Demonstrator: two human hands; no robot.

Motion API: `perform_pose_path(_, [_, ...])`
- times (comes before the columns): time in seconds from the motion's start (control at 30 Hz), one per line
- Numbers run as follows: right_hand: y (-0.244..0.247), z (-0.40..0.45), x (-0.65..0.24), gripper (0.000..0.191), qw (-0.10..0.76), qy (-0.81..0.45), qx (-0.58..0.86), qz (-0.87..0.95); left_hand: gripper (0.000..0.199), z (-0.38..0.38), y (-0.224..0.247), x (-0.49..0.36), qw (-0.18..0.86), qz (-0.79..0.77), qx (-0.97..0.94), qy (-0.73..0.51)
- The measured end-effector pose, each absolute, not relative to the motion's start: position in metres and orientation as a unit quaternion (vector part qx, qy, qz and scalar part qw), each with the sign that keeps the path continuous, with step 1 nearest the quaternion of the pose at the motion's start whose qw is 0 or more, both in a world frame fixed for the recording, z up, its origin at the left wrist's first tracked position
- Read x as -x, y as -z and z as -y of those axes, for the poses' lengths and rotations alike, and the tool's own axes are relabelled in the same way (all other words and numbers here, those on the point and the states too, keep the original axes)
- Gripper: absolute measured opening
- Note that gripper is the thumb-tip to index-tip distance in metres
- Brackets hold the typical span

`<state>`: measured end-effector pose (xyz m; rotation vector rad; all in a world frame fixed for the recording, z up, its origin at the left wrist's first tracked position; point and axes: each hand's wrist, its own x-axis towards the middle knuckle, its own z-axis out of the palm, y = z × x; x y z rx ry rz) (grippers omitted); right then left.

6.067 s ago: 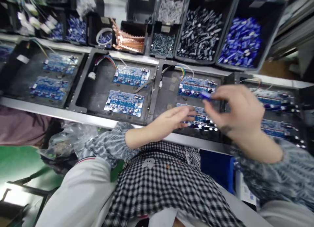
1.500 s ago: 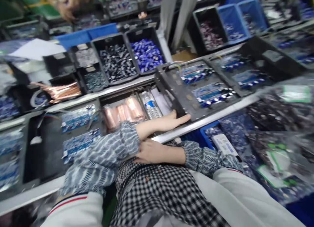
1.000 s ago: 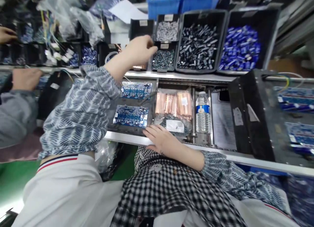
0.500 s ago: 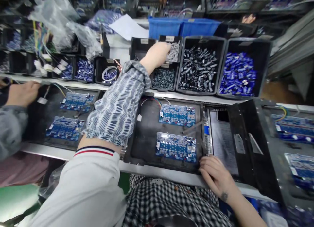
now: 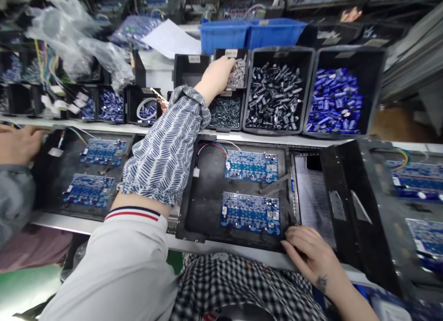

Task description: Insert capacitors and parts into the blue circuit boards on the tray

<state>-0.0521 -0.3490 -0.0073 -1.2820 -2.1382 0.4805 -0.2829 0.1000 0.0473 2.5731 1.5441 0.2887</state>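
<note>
My left hand [image 5: 217, 75] reaches far forward into a small black bin of pale silver parts [image 5: 238, 73]. Its fingertips are buried among the parts, so I cannot tell if it holds any. My right hand [image 5: 309, 253] lies with curled fingers on the front right corner of a black tray [image 5: 197, 210] right in front of me. Two blue circuit boards sit in that tray, one at the back [image 5: 251, 166] and one at the front [image 5: 251, 213]. A bundle of coloured wires [image 5: 211, 148] runs to the back board.
Behind the tray stand bins of screws [image 5: 224, 112], black capacitors [image 5: 273, 97] and blue capacitors [image 5: 334, 101]. A second black tray [image 5: 349, 210] stands tilted at the right. Another tray with boards [image 5: 90, 189] lies at the left, with another person's hand [image 5: 17, 143] on it.
The tray with two boards has slid over the opening that held copper packs and a bottle. My left arm has stretched forward into the parts bin. My right hand has shifted to the tray's corner.
</note>
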Motion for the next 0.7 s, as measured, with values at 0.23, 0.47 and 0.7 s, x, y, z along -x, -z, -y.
perform_pose_path(0.23, [-0.025,0.328,0.075,0.012,0.313,-0.152,0.466,0.814,0.038,-0.087,-0.048,0.282,0.086,-0.527,-0.831,-0.155])
perform_pose_path(0.47, [-0.034,0.304,0.069,0.014,0.35,-0.104,0.548,0.753,0.028,-0.056,-0.048,0.271,0.24,-0.476,-0.805,-0.262])
perform_pose_path(0.7, [-0.046,0.245,0.068,0.035,0.409,-0.172,0.611,0.656,0.055,0.097,-0.055,0.253,0.675,-0.258,-0.685,-0.092])
